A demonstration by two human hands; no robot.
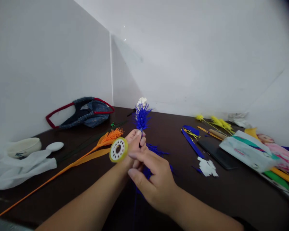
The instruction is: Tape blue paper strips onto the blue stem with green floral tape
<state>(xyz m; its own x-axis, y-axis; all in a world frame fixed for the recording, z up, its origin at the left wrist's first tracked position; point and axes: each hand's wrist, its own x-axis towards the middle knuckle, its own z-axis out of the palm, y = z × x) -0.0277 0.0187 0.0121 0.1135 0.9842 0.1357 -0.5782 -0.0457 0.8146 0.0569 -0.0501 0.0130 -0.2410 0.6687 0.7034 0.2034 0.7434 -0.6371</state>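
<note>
- While the left hand (pixel 135 142) pinched the blue spike (pixel 142 118) near its base, the right hand (pixel 157 176) hung at five o'clock, thumb and index finger spread.
- The step seemed to be steadying the spike beside the tape roll (pixel 123 150); the next move called, I judged, for a firm left pinch.
- The spike stood upright, twelve o'clock from the left fingertips; the roll lay nine o'clock from the right index fingertip.

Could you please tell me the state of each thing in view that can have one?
Blue flower, upright, held
Left hand, closed on its stem
Right hand, thumb and forefinger apart
Tape roll, broad face toward camera
Orange flower, lying down
Yellow flowers, lying down
Denim item, crumpled
Bowl, upright
White pieces, loosely piled
</note>
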